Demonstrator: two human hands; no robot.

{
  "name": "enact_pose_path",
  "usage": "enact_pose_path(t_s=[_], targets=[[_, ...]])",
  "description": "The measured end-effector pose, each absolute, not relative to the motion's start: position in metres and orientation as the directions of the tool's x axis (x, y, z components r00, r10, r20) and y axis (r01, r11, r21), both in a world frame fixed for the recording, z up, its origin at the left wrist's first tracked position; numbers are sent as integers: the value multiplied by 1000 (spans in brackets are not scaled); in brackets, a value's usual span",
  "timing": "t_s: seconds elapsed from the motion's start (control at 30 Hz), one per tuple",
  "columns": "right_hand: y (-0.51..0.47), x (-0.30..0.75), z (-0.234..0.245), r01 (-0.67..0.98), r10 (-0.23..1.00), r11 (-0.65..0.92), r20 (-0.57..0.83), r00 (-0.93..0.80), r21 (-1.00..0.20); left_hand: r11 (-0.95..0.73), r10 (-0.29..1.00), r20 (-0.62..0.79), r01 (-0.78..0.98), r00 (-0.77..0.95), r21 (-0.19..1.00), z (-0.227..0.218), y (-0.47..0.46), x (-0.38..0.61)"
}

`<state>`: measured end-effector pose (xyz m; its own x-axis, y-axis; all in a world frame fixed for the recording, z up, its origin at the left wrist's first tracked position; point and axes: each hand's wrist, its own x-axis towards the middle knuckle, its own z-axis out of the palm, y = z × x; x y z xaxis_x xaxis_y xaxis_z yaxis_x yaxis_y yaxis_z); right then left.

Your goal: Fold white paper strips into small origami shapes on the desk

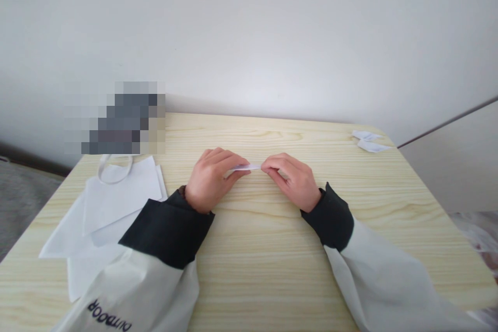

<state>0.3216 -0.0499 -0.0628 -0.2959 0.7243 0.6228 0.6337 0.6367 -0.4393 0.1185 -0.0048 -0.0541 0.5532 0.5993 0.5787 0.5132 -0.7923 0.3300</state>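
Between my hands, above the middle of the table, is a small folded piece of white paper, seen nearly edge-on. My left hand is closed on its left part, thumb below and fingers above. At its right tip, the thumb and fingers of my right hand pinch the paper. Part of the paper lies hidden behind the left fingers. Two small folded white paper pieces rest at the far right corner of the table.
Loose white paper sheets overlap on the left of the wooden table, partly under my left sleeve. A white ring, perhaps a tape roll, lies on them. Behind is a blurred-out dark object. A white wall borders the far edge.
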Motion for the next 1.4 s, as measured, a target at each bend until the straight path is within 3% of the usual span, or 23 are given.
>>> enact_pose_path(t_s=[0.37, 0.57, 0.67, 0.87, 1.0, 1.13, 1.4], targets=[[-50, 319, -65, 622, 742, 629, 598, -302, -467, -812, 576, 591, 476, 565, 337, -53, -7, 121], [-50, 320, -64, 609, 723, 652, 613, -318, -453, -844, 517, 608, 478, 603, 244, -57, -7, 122], [-50, 320, -63, 601, 724, 653, 614, -315, -461, -843, 520, 611, 475, 596, 254, -58, -7, 122], [-53, 317, -61, 610, 767, 578, 616, -178, -543, -754, 653, 516, 410, 555, 513, -53, -13, 125], [-53, 317, -60, 604, 780, 550, 614, -124, -577, -604, 755, 352, 378, 553, 702, -45, -16, 127], [-53, 319, -59, 556, 732, 628, 655, -186, -544, -404, 798, 160, 319, 582, 858, -40, -19, 129], [-52, 320, -60, 538, 651, 720, 696, -304, -439, -228, 833, -9, 358, 553, 906, -33, -21, 130]])
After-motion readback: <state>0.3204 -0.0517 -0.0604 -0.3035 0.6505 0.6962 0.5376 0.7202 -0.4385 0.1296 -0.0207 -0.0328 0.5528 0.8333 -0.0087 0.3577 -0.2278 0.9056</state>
